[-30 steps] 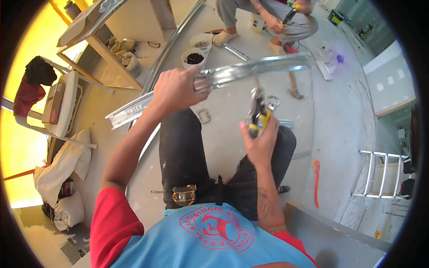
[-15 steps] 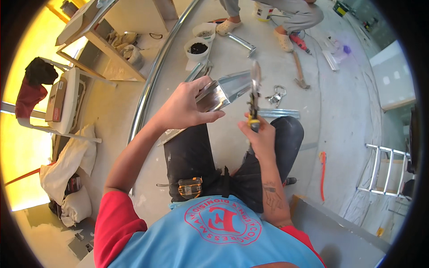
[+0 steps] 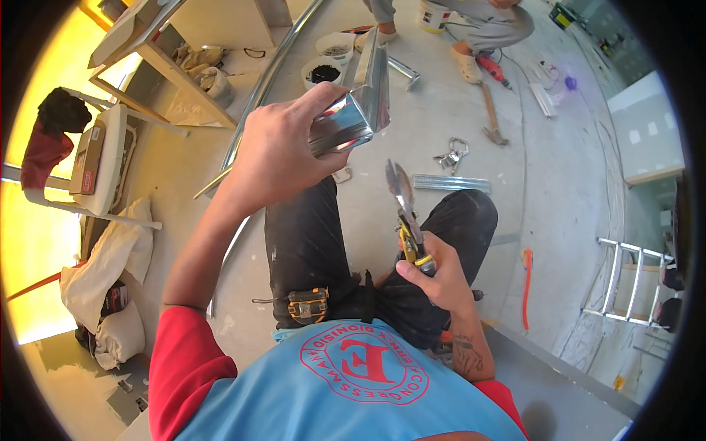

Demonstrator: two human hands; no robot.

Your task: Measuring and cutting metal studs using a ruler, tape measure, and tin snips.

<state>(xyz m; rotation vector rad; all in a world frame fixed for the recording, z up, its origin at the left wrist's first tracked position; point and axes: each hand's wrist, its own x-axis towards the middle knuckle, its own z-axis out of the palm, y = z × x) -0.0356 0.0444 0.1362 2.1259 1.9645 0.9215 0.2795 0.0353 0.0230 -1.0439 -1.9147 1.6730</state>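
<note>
My left hand (image 3: 283,143) is wrapped round a shiny bent metal stud (image 3: 342,126), thumb below and fingers over the top. One part of the stud stands up at an angle beyond the hand. In my right hand (image 3: 441,275) is a pair of tin snips (image 3: 403,202) with yellow and black handles, blades pointing up and away from me. The snips are apart from the stud. A short metal channel piece (image 3: 451,183) lies on the floor by my right knee, with a metal clamp-like tool (image 3: 453,153) just beyond it.
White tubs (image 3: 322,73) of dark screws stand ahead. A hammer (image 3: 493,117) and a red power tool (image 3: 494,71) lie to the right, near a crouching person's foot (image 3: 466,65). A long metal rail (image 3: 272,73) runs along the left. A ladder (image 3: 629,283) is at far right.
The snips have drawn back from the stud, down toward my lap. My left hand has moved slightly up and left, turning the stud so its far part points upward.
</note>
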